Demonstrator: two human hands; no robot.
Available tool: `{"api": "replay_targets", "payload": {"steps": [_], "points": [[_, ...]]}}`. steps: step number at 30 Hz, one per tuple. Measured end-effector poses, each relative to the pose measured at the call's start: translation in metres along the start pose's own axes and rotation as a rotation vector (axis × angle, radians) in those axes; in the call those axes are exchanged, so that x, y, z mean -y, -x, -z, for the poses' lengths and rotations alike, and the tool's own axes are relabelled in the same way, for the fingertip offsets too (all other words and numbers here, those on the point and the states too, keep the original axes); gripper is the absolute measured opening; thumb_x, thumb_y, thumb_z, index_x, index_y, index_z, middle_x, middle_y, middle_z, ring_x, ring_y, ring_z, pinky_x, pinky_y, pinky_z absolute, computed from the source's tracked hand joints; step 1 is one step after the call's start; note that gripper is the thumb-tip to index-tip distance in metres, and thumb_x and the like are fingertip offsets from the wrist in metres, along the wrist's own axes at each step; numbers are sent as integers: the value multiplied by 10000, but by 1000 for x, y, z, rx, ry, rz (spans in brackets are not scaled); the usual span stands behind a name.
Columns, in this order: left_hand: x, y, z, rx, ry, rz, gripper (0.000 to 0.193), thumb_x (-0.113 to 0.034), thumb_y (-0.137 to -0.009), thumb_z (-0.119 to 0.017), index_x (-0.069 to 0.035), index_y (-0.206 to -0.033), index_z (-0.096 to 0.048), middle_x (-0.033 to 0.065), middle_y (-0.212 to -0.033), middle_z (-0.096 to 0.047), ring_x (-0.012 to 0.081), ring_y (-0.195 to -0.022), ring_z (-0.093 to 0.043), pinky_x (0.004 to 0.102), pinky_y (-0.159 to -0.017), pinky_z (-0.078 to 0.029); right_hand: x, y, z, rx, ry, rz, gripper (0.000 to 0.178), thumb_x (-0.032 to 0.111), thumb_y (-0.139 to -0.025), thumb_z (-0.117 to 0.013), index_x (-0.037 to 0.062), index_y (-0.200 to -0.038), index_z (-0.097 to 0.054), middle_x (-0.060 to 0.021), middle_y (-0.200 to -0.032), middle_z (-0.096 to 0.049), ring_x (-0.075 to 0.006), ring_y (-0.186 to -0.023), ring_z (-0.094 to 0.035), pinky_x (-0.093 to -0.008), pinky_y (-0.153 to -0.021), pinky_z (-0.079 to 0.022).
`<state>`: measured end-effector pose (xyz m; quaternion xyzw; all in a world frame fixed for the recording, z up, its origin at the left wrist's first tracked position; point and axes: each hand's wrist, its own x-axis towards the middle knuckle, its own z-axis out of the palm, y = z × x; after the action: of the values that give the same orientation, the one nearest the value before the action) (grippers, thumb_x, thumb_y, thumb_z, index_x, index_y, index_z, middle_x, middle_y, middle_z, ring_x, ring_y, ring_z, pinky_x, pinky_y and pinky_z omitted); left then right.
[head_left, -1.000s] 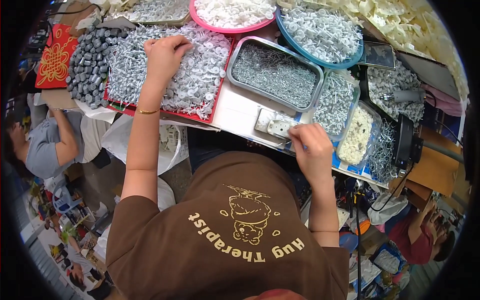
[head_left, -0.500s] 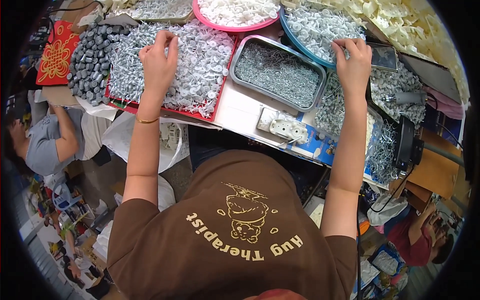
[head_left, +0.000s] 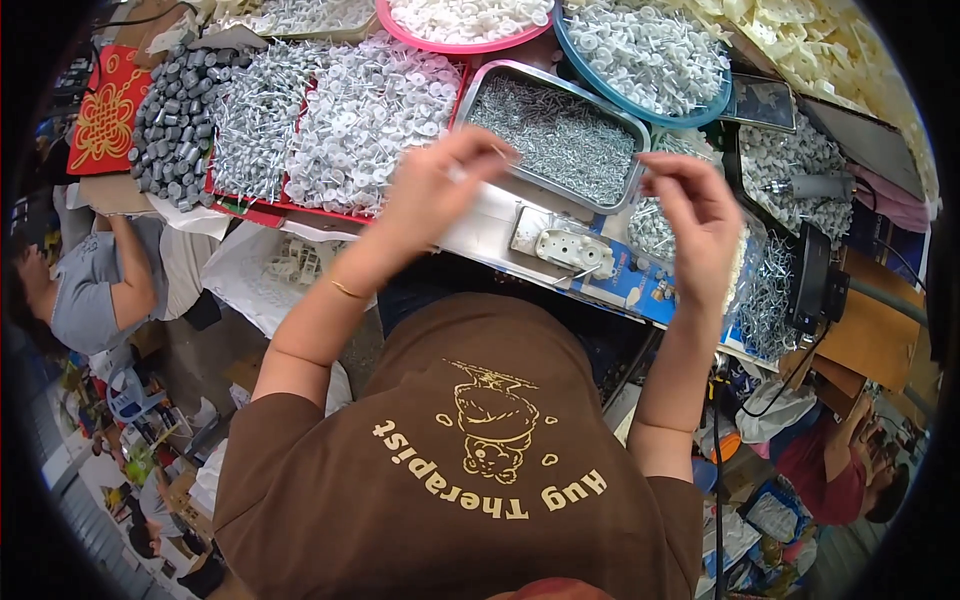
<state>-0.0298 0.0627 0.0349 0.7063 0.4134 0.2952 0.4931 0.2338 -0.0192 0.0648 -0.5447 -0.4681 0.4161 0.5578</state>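
Blurred by motion, my left hand (head_left: 432, 195) is over the left front edge of the metal tray (head_left: 622, 203) of small screws (head_left: 560, 140). Its fingertips are pinched; a small pale bit shows by them, too smeared to name. At the tray's right edge, my right hand (head_left: 697, 222) has its fingers curled and drawn together; what they hold, if anything, is hidden. Between the hands, in front of the tray, a white plastic housing (head_left: 575, 250) with holes lies on a small block, a thin metal piece at its right end.
Left are a red tray (head_left: 345, 208) of white disc-headed pieces (head_left: 375, 125) and metal pins (head_left: 262, 120), and grey cylinders (head_left: 180, 120). Behind stand a pink basin (head_left: 440, 46) and a blue basin (head_left: 660, 122) of white parts. A cylindrical tool (head_left: 815, 188) lies right. Other people sit at both sides.
My left hand has moved right and nearer, from the red tray to the metal tray. My right hand has come back from the blue basin toward the metal tray's right edge.
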Motion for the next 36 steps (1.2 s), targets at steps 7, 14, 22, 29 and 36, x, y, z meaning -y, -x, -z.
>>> {"api": "replay_targets", "payload": {"steps": [7,14,22,29,36], "points": [[15,23,-79,141,-295,-264,64,-175,-834,-765,-135,-864,-726,-34,-1104,-731,152,-1040,-623,433,-951,-297,-11,24,-4,-116,-105,-100,98,45,-976,-630,-33,-1028,-603,-188,-1064,-717,-158,-865,-693,-307,-829,-577],[10,26,-73,126,-464,-411,114,-214,-857,-749,-165,-960,-743,-37,-1164,-723,154,-1055,-623,446,-984,-293,0,33,1,-155,-68,-65,101,93,-1007,-596,-6,-1015,-582,-200,-1051,-722,-166,-822,-698,-293,-795,-572],[13,-110,53,-658,-1074,-482,61,-156,-882,-677,-141,-915,-725,48,-925,-718,219,-839,-666,468,-905,-371,-7,28,-8,-155,-57,-68,97,87,-999,-610,-1,-1034,-587,-174,-1030,-729,-149,-820,-686,-279,-773,-556],[46,-130,66,-476,-904,-399,154,-300,-795,-799,-173,-880,-783,37,-936,-688,251,-966,-599,430,-883,-370,-9,31,-4,-154,-70,-68,90,81,-996,-613,5,-1030,-579,-171,-1037,-727,-144,-809,-676,-285,-786,-552],[38,-132,71,-329,-850,-240,128,-211,-827,-766,-116,-913,-753,110,-929,-684,321,-967,-609,438,-895,-454,-10,27,-17,-91,-60,-73,91,71,-994,-613,-1,-1032,-575,-172,-1034,-726,-140,-807,-672,-274,-782,-550]]}}
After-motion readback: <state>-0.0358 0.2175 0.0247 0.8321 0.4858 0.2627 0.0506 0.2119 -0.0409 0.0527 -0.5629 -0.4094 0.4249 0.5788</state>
